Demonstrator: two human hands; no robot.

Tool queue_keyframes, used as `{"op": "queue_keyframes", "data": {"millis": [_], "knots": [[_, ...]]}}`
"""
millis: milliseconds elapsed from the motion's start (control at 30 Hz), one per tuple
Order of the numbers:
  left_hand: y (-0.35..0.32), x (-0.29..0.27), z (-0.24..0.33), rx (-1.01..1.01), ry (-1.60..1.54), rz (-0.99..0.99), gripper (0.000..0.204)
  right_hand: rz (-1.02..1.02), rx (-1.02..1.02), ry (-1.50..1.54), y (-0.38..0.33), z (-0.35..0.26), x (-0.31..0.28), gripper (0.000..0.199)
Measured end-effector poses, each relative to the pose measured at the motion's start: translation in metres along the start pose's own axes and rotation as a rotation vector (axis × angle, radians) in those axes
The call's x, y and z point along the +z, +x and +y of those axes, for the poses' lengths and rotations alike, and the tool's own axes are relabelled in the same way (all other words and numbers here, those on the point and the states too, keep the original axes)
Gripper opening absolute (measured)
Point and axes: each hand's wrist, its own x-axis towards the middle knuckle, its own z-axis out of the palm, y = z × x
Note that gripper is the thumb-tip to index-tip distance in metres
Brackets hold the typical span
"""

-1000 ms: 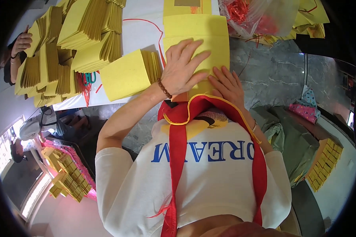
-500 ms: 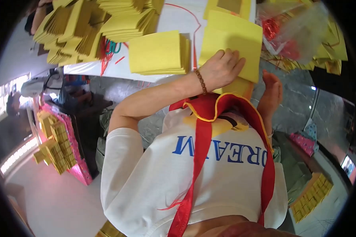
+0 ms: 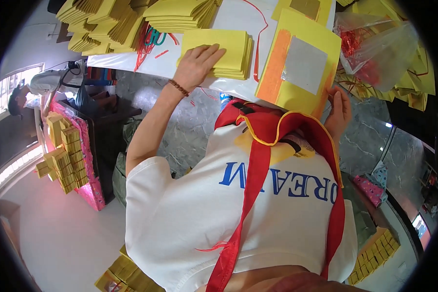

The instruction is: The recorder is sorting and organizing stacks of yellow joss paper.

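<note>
My left hand (image 3: 198, 65) lies with fingers stretched out over the left part of a stack of folded yellow paper (image 3: 231, 53) at the table's front edge. To its right, a larger yellow paper sheet (image 3: 301, 103) rests at a slant, bearing an orange strip (image 3: 273, 68) and a grey square (image 3: 305, 65). My right hand (image 3: 338, 109) is at this sheet's lower right edge, fingers curled and fingertips against the paper. A red ribbon (image 3: 259, 48) runs across the white tabletop (image 3: 228, 19) between stack and sheet.
Thick bundles of folded yellow paper (image 3: 180, 17) cover the table's far left, near green-handled scissors (image 3: 155, 36) and red strings (image 3: 143, 46). A clear plastic bag (image 3: 379, 51) with red contents sits at right. Another person (image 3: 48, 85) bends beside a pink-edged table (image 3: 85, 160) at far left.
My left hand has moved left from the large yellow sheet onto the folded stack. The orange strip and grey square now show where plain yellow was. My right hand has come to the sheet's edge.
</note>
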Motion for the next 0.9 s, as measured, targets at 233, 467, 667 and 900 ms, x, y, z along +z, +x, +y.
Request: {"op": "queue_keyframes", "data": {"millis": [233, 467, 667, 900], "knots": [[0.002, -0.005, -0.002, -0.037, -0.123, -0.125, 0.060, 0.005, 0.004, -0.022, -0.001, -0.001, 0.001, 0.022], [-0.014, 0.021, 0.019, -0.152, -0.055, -0.135, 0.083, -0.013, -0.019, 0.004, -0.005, -0.002, 0.002, 0.021], [-0.007, 0.008, 0.013, -0.089, -0.083, -0.146, 0.082, -0.042, -0.113, -0.048, -0.006, -0.003, -0.005, 0.020], [0.009, -0.024, 0.014, -0.011, -0.056, -0.175, 0.077, -0.271, -0.470, -0.649, -0.006, -0.006, -0.006, 0.015]]}}
